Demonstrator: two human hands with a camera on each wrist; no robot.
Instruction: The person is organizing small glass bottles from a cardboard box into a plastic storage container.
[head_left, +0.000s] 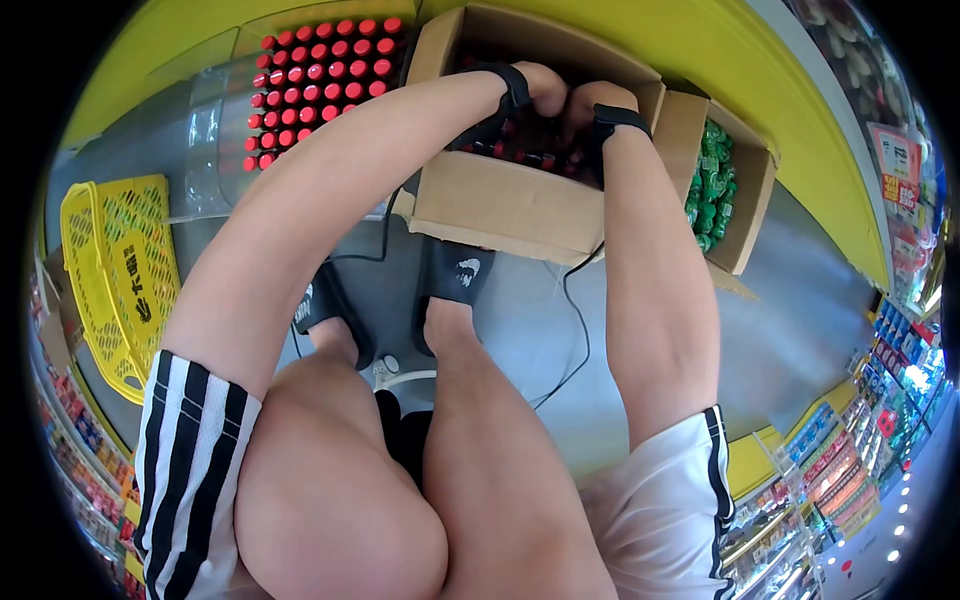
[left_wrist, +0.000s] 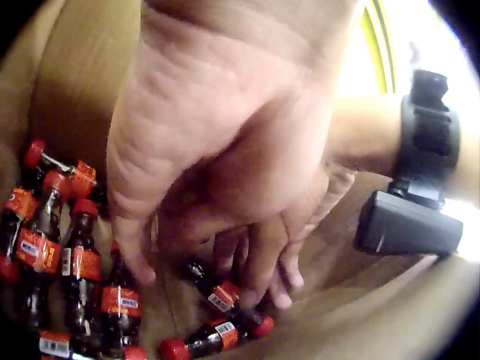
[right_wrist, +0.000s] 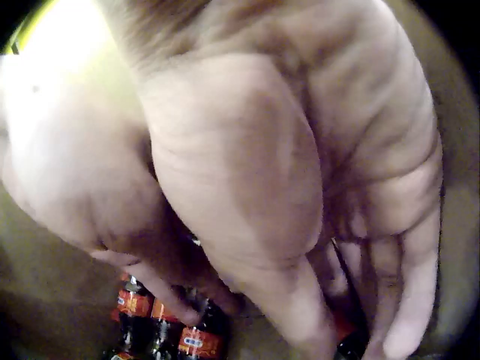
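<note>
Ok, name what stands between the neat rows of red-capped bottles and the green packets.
The large open cardboard box stands between them, as the head view shows.

Left arm: reaches forward and slants inward toward the other hand
Right arm: runs nearly straight ahead, bare below the sleeve
Wrists: close together, each black-strapped — left wrist, right wrist
Left hand: points downward, one of its fingers extended
Right hand: thumb and fingers aimed down — whether they pinch cannot be told
Both hands: side by side, overlapping in the wrist views; contact unclear
Legs: bare, between the arms
</note>
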